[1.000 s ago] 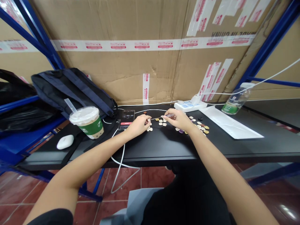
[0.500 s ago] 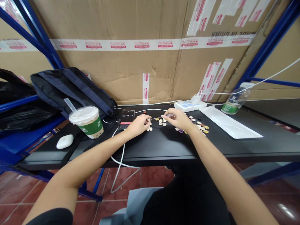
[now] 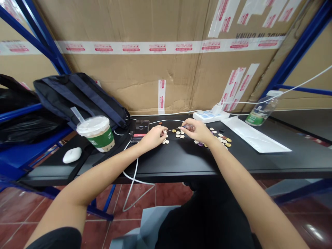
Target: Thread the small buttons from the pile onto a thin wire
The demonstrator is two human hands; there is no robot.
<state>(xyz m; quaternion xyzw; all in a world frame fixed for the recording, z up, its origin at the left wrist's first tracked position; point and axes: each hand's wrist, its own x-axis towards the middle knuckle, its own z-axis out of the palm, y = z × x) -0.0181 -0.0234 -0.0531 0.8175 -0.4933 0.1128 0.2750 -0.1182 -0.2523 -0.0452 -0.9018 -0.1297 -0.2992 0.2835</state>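
My left hand (image 3: 155, 137) pinches a small white button-like piece (image 3: 165, 132) above the black table. In my right hand (image 3: 195, 130) is a thin tool with a slim metal shaft (image 3: 173, 130), held between the fingers; its tip reaches the piece at my left fingertips. Between the hands lie several white pieces (image 3: 180, 136) and a yellowish one. Two more white pieces (image 3: 165, 141) rest just below my left fingers. Several white, yellow, purple and brown pieces (image 3: 223, 139) are spread beside my right wrist.
On the left are a lidded cup (image 3: 100, 138), a white case (image 3: 72, 155), a backpack (image 3: 83, 100) and a phone (image 3: 140, 131). A power strip (image 3: 211, 116), white sheet (image 3: 255, 135) and bottle (image 3: 261, 110) stand right. A cable (image 3: 135, 176) hangs over the front edge.
The fingers of my right hand have shifted slightly around the tool. My left hand stays nearly where it was, and the camera view has moved a little.
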